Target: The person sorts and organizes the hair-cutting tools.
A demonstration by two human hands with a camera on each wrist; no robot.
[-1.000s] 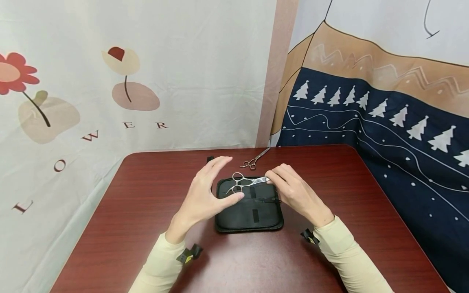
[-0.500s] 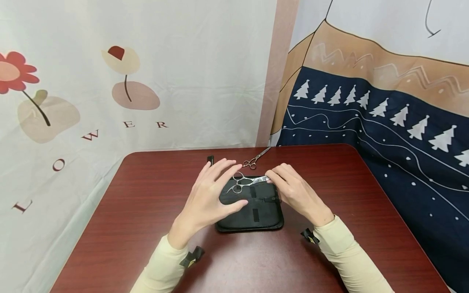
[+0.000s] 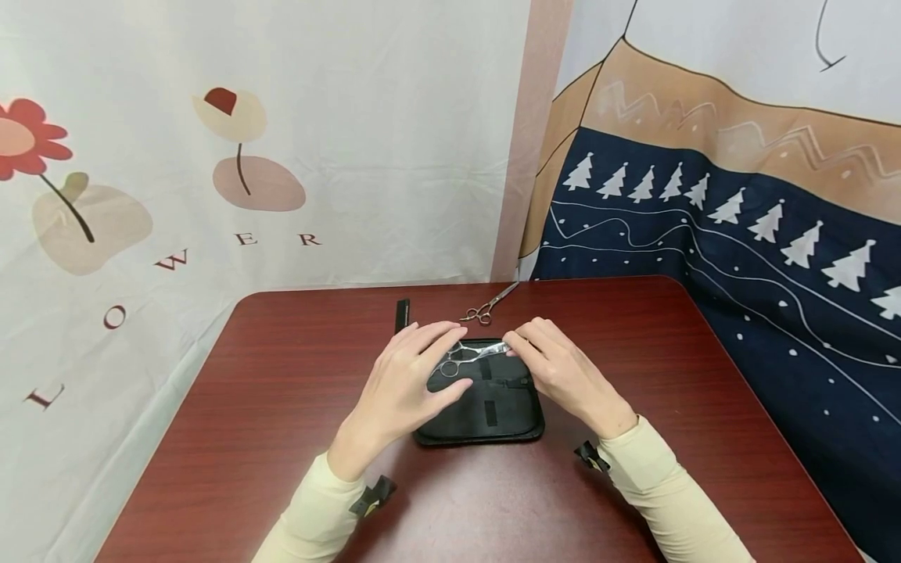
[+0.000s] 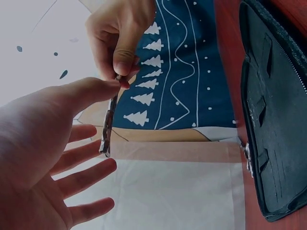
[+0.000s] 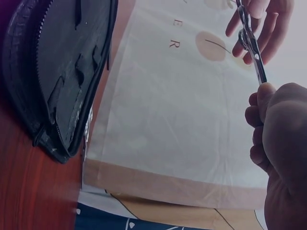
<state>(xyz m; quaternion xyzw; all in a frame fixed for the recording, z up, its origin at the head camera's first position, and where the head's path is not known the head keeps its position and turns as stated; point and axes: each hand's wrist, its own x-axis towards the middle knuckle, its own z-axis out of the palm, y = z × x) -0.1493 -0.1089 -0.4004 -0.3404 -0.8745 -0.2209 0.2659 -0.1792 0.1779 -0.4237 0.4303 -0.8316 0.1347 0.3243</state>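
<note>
My right hand (image 3: 563,379) pinches a pair of silver hairdressing scissors (image 3: 486,352) by the blade end, between thumb and curled fingers. The handles, with their finger rings, point left toward my left hand (image 3: 401,383). That hand has its thumb and fingers spread apart around the handle end; in the head view its fingers hide part of one ring. In the left wrist view the left thumb tip overlaps the scissors (image 4: 109,122) near the right fingertips. Raised off the table, the scissors are over a black zip case (image 3: 457,426) with elastic loops.
A second pair of silver scissors (image 3: 484,310) lies at the table's back edge, behind the case. A narrow flat black strip (image 3: 402,314) lies to the left of it. The red-brown table (image 3: 281,375) meets printed curtains (image 3: 394,156) at the back.
My left hand has moved right, toward the scissors' handles, uncovering more of the black strip. The right hand and the scissors have shifted slightly to the left.
</note>
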